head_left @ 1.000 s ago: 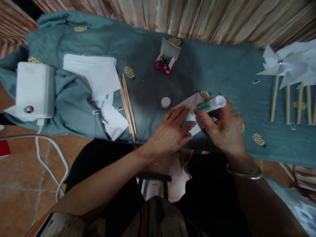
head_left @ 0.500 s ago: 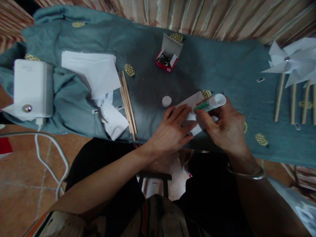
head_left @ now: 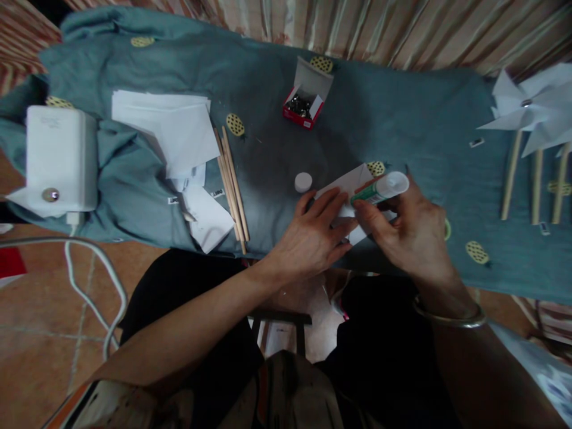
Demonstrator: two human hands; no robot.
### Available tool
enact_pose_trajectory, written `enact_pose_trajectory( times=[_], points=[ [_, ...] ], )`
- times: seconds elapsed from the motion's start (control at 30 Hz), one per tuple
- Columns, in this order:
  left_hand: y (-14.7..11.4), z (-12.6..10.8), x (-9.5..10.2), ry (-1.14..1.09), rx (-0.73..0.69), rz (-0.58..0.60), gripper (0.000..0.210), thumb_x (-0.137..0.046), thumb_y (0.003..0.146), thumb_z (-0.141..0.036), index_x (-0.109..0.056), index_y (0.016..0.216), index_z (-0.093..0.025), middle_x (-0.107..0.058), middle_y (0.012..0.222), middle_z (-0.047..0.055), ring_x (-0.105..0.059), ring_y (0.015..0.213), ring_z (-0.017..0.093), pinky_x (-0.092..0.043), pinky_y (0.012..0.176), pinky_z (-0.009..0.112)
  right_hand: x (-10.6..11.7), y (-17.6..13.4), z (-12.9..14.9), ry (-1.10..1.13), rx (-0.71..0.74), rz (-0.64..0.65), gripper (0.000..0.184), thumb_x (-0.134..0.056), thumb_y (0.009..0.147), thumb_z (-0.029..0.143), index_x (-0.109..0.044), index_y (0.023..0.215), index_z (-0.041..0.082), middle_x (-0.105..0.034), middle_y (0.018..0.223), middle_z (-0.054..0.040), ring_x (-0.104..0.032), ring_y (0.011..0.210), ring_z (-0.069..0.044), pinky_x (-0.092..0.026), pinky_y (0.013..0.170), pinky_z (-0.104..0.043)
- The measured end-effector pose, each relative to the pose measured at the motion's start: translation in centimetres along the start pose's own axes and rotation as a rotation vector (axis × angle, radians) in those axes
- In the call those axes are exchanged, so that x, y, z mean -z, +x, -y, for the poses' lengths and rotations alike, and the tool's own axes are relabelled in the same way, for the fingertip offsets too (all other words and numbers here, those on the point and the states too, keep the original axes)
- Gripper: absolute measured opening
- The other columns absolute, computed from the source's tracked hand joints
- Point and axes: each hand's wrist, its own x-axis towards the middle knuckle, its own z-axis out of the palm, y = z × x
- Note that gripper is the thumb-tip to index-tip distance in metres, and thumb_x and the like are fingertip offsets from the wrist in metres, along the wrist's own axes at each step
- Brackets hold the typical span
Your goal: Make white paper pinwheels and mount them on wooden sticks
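My left hand [head_left: 310, 235] lies palm down with its fingers spread over a folded white sheet of paper [head_left: 357, 176], pressing it against the cloth. My right hand [head_left: 413, 232] is closed around a glue stick [head_left: 379, 187], a white tube with a green label. The tube is tilted, its lower end at the paper near my left fingertips. Where the glue meets the paper is hidden. A round white cap [head_left: 303, 182] sits on the cloth just beyond my left fingers.
An open red box [head_left: 301, 110] of small metal pieces stands farther back. Left are wooden sticks [head_left: 232, 185], white paper sheets [head_left: 179, 131] and a white device [head_left: 60, 158] with a cable. Paper pinwheels [head_left: 531, 110] on sticks lie far right on the green cloth [head_left: 411, 113].
The view has shifted very slightly. The glue stick's outer end leans a little differently in my right hand; my left hand stays in place on the paper.
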Motion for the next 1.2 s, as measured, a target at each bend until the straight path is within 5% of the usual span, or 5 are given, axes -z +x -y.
enact_pose_trajectory(
  times=[1.2],
  points=[
    [-0.14,0.10,-0.07,0.029,0.001,0.001,0.039,-0.053,0.092,-0.043,-0.061,0.124,-0.023,-0.046,0.149,0.014,-0.034,0.142,0.032,-0.025,0.114,0.059,0.67,-0.57,-0.56,0.021,0.015,0.043,0.021,-0.060,0.086,0.042,-0.061,0.098,0.025,-0.071,0.074,-0.0015,-0.067,0.059,-0.020,-0.049,0.054,-0.033]
  ],
)
